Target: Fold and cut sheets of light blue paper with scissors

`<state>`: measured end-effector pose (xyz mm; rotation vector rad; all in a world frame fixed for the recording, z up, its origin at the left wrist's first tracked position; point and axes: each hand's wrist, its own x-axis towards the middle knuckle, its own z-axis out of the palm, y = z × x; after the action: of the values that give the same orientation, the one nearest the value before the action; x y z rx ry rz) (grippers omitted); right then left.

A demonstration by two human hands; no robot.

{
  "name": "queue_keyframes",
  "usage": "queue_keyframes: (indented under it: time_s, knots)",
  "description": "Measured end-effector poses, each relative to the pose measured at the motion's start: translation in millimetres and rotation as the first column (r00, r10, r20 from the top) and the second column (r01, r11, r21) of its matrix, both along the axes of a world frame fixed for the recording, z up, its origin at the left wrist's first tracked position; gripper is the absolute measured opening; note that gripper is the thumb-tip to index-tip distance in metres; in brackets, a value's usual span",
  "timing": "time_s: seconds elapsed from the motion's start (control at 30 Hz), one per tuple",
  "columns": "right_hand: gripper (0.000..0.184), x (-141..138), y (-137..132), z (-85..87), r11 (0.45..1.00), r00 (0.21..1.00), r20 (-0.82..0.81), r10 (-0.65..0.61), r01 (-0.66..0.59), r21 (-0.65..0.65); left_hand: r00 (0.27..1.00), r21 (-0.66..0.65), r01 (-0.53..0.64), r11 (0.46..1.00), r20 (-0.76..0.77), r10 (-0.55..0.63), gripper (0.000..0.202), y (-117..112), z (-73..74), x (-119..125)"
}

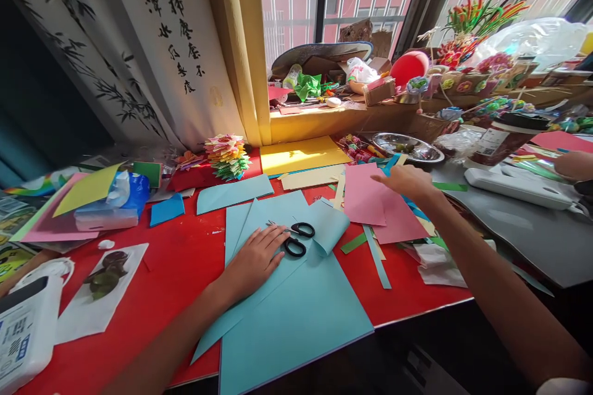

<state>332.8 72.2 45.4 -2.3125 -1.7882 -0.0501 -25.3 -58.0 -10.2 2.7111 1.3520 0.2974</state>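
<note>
My left hand (257, 256) lies flat, palm down, on light blue paper sheets (296, 321) at the table's front. Beside its fingertips rests a pair of scissors (296, 241) with black handles; the blades are partly hidden. One light blue piece (331, 228) curls up right of the scissors. Over pink paper (364, 194) to the right is my right hand (405, 182), its fingers bent and partly hidden. Blue and cream paper strips (393, 163) show just behind it; what it grips, if anything, cannot be made out.
Paper scraps (380, 259) lie on the red tabletop (185, 296). Behind are yellow paper (306, 154), a folded-paper ornament (227, 157) and a metal bowl (407, 148). A cup (507, 139) and white glue gun (519, 185) stand right. Another person's hand (574, 166) is at far right.
</note>
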Motion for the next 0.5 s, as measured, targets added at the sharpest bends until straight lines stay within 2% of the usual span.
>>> queue_keyframes:
  time_s: [0.13, 0.3, 0.4, 0.5]
  knots:
    - [0.054, -2.4, 6.7, -21.8, 0.985, 1.000, 0.015, 0.006, -0.004, -0.172, 1.000, -0.006, 0.000, 1.000, 0.011, 0.000, 0.044, -1.2, 2.2, 0.0]
    - [0.051, -10.2, 9.3, -35.0, 0.990, 0.996, -0.028, 0.081, -0.083, -0.116, 1.000, 0.002, -0.004, 1.000, 0.016, 0.004, 0.043, -2.7, 4.2, 0.8]
    - [0.040, -15.9, 4.3, -27.5, 0.992, 0.992, -0.027, 0.124, -0.125, -0.021, 1.000, 0.013, -0.003, 1.000, 0.025, 0.003, 0.043, -3.1, 1.2, 1.6]
    - [0.025, -26.7, -5.0, -1.3, 0.978, 0.985, 0.002, 0.175, -0.174, 0.117, 0.999, -0.006, 0.004, 1.000, 0.041, -0.004, 0.043, -3.1, -0.6, -0.1]
